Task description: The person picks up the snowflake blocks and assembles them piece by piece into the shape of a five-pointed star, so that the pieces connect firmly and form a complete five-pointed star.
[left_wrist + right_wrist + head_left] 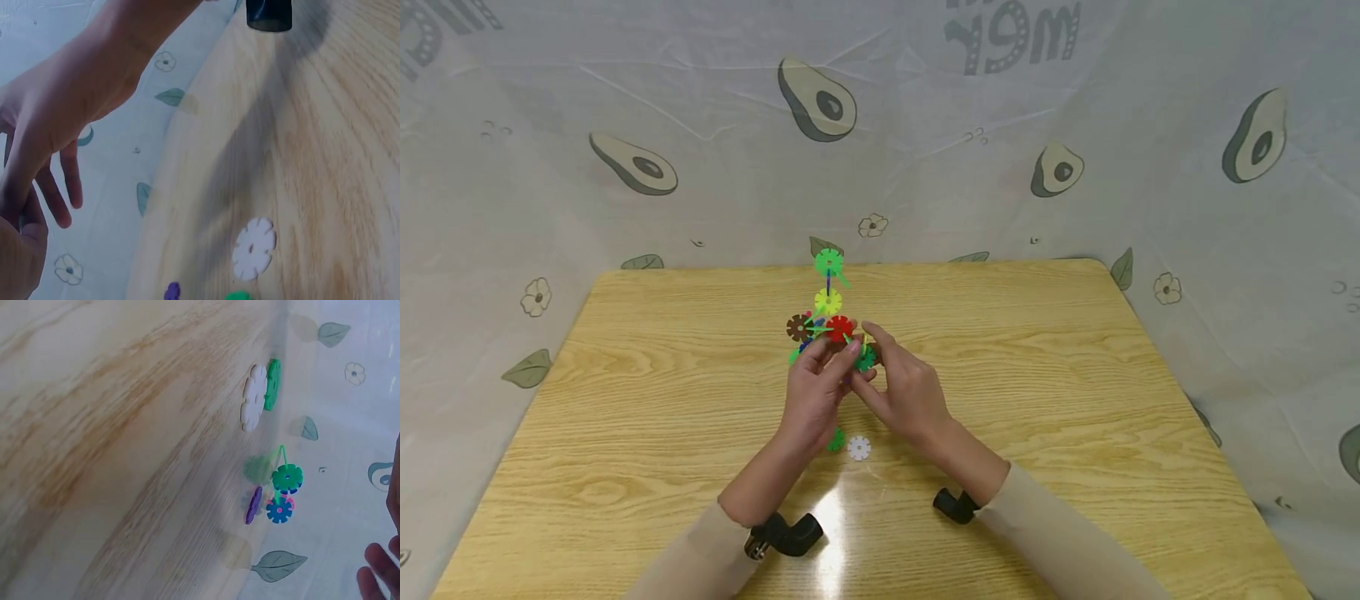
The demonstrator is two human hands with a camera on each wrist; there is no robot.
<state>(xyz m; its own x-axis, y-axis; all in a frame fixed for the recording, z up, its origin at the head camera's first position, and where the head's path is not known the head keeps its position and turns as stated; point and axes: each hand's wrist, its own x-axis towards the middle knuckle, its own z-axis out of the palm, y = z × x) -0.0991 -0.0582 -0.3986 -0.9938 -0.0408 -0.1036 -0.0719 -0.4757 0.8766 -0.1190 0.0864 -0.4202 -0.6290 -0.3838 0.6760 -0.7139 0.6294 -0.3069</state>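
Several notched plastic discs are joined into an upright structure held above the table. My left hand (815, 387) grips it, thumb close to the red disc (839, 328). Beside that, the thumb and forefinger of my right hand (912, 390) pinch at a dark green disc (866, 358) and a yellow disc seen edge-on. A brown disc (800, 327), a yellow disc (828, 301) and a light green disc (829, 262) rise on the far side. In the left wrist view the right hand (53, 137) shows its outer fingers loosely extended. My left fingers partly hide the structure's lower part.
A white disc (860, 448) and a green disc (836, 439) lie on the wooden table (1037, 350) below the hands. The right wrist view shows a purple disc (254, 505) and a blue disc (279, 510). A patterned cloth (917, 175) hangs behind the table.
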